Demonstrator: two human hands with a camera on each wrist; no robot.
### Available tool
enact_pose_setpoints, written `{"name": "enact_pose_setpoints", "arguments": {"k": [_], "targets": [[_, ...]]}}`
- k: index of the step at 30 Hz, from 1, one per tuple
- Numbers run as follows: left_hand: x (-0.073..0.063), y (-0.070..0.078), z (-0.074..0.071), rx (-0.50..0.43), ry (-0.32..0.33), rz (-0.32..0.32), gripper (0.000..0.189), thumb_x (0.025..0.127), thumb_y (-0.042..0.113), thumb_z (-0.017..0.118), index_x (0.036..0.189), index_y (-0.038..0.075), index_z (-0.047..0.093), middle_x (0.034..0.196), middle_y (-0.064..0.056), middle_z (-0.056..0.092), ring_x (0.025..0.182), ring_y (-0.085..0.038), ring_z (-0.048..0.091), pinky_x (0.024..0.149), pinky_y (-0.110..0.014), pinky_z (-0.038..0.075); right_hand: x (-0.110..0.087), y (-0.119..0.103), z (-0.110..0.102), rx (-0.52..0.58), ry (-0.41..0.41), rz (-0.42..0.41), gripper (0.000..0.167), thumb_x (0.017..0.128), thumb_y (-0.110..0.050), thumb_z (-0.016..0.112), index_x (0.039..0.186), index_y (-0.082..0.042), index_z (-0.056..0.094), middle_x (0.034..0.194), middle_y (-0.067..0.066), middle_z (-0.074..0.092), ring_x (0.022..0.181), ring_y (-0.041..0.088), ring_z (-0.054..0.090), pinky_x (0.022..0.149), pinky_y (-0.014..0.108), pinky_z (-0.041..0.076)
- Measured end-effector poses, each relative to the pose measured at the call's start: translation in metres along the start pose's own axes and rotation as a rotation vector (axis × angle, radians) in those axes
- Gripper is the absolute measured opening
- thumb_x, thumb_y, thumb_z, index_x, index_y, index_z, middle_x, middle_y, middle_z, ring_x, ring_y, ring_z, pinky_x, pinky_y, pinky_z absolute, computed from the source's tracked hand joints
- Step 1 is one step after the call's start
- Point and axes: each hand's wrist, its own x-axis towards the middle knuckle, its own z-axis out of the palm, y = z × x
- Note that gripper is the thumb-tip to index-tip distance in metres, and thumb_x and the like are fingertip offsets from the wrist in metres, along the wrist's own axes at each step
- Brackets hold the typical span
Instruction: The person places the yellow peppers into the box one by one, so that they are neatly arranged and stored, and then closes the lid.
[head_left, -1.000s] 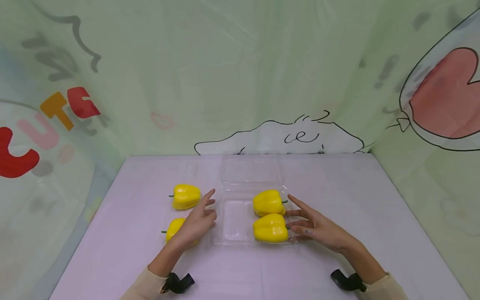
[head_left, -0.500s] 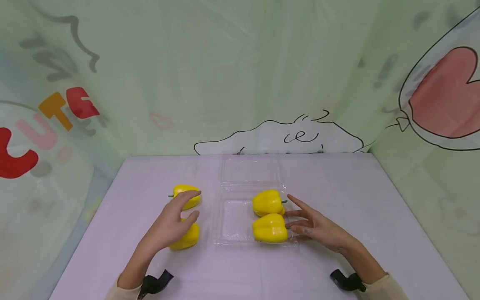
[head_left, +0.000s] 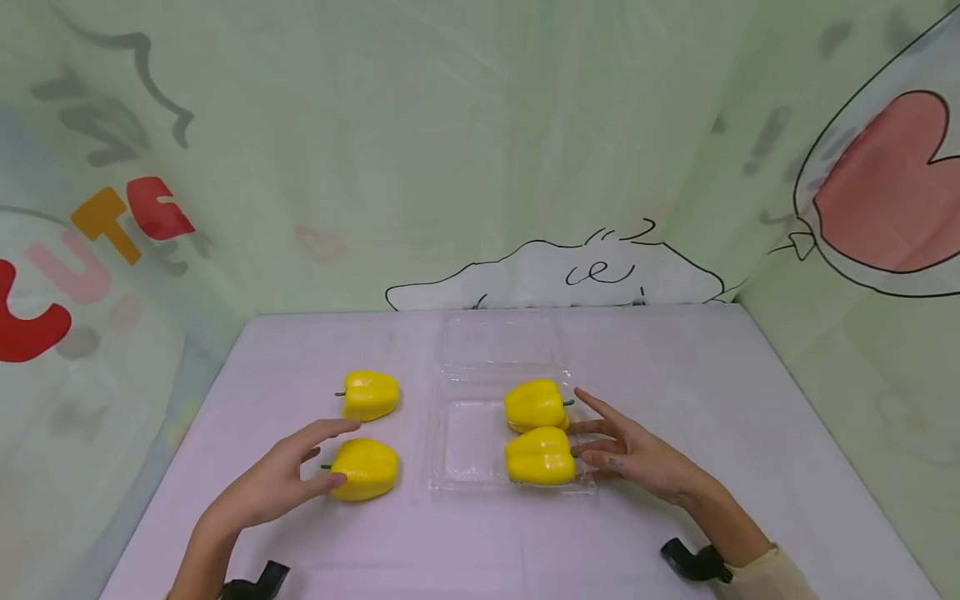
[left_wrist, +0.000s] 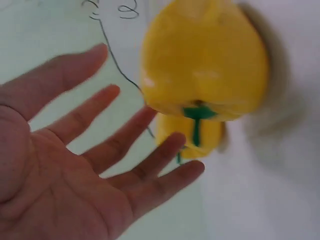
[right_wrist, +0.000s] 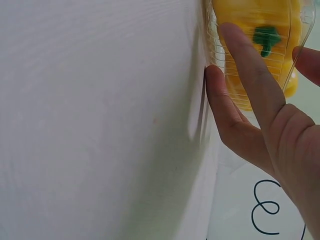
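My left hand (head_left: 281,475) has its fingers spread at the stem end of the nearer left yellow bell pepper (head_left: 366,471), holding nothing. In the left wrist view that pepper (left_wrist: 205,60) lies past the extended fingers. A second pepper (head_left: 371,395) sits behind it on the table. Two more, the rear pepper (head_left: 536,404) and the front pepper (head_left: 540,456), lie in the right half of a clear plastic clamshell box (head_left: 468,442). Against the box's right wall rest the extended fingers of my right hand (head_left: 645,458); the right wrist view shows this ribbed wall (right_wrist: 235,80) close up.
The transparent lid (head_left: 501,342) of the box lies folded back toward the rear of the table. A pale cloth (head_left: 480,550) covers the table, and printed curtains (head_left: 480,150) stand behind it and at both sides.
My left hand has moved from beside the box leftward over the peppers, then down to the stem side of the nearer one. My right hand and the box stay put.
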Motion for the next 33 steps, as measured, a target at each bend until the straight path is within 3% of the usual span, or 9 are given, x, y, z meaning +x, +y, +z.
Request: {"name": "enact_pose_setpoints", "arguments": {"k": [4, 8, 12, 19, 22, 28, 33], "targets": [[-0.001, -0.021, 0.006, -0.107, -0.051, -0.009, 0.062, 0.097, 0.028, 0.079, 0.152, 0.017, 0.055, 0.156, -0.009, 0.058, 0.140, -0.014, 0.056, 0.111, -0.053, 0.055, 0.000, 0.001, 0.000, 0.003, 0.001, 0.004, 0.101, 0.100, -0.022, 0.074, 0.172, -0.024, 0.003, 0.163, 0.038, 0.033, 0.137, 0.044, 0.059, 0.097, 0.045, 0.065], [0.001, -0.035, 0.013, -0.208, -0.095, -0.041, 0.064, 0.097, 0.027, 0.078, 0.154, 0.013, 0.053, 0.157, -0.013, 0.056, 0.134, -0.002, 0.055, 0.108, -0.035, 0.057, 0.001, 0.001, 0.000, 0.004, 0.004, 0.008, 0.102, 0.100, -0.022, 0.074, 0.172, -0.024, 0.002, 0.163, 0.038, 0.034, 0.136, 0.044, 0.059, 0.097, 0.045, 0.065], [0.003, -0.039, 0.016, -0.276, -0.125, -0.080, 0.068, 0.097, 0.026, 0.078, 0.156, 0.011, 0.050, 0.159, -0.016, 0.053, 0.133, -0.004, 0.055, 0.106, -0.024, 0.056, 0.001, 0.000, 0.001, -0.001, 0.005, 0.014, 0.102, 0.100, -0.023, 0.074, 0.172, -0.024, 0.002, 0.163, 0.038, 0.034, 0.137, 0.045, 0.059, 0.097, 0.045, 0.065], [0.005, -0.041, 0.016, -0.290, -0.131, -0.089, 0.070, 0.097, 0.025, 0.078, 0.157, 0.007, 0.048, 0.160, -0.017, 0.052, 0.131, 0.000, 0.054, 0.103, -0.014, 0.053, 0.000, 0.000, 0.001, -0.010, 0.009, 0.012, 0.101, 0.100, -0.022, 0.074, 0.172, -0.024, 0.003, 0.162, 0.038, 0.034, 0.136, 0.045, 0.059, 0.094, 0.044, 0.065], [0.004, -0.041, 0.016, -0.289, -0.130, -0.099, 0.069, 0.097, 0.025, 0.078, 0.157, 0.009, 0.048, 0.160, -0.016, 0.052, 0.134, -0.009, 0.055, 0.103, -0.015, 0.053, 0.000, 0.000, 0.001, -0.015, 0.011, 0.012, 0.101, 0.101, -0.023, 0.074, 0.172, -0.025, 0.003, 0.162, 0.038, 0.035, 0.136, 0.045, 0.059, 0.095, 0.044, 0.065], [0.004, -0.040, 0.018, -0.295, -0.125, -0.121, 0.068, 0.096, 0.026, 0.079, 0.156, 0.010, 0.050, 0.159, -0.018, 0.053, 0.140, -0.042, 0.050, 0.104, -0.023, 0.056, 0.000, 0.000, 0.001, -0.024, 0.013, 0.008, 0.100, 0.101, -0.023, 0.073, 0.172, -0.025, 0.004, 0.162, 0.038, 0.036, 0.136, 0.044, 0.060, 0.095, 0.042, 0.065], [0.004, -0.041, 0.019, -0.302, -0.122, -0.124, 0.068, 0.097, 0.026, 0.078, 0.157, 0.011, 0.049, 0.160, -0.018, 0.051, 0.140, -0.037, 0.051, 0.104, -0.021, 0.056, 0.000, 0.000, 0.000, -0.025, 0.009, 0.001, 0.100, 0.101, -0.023, 0.073, 0.172, -0.024, 0.003, 0.162, 0.038, 0.036, 0.136, 0.044, 0.060, 0.095, 0.043, 0.065]]}}
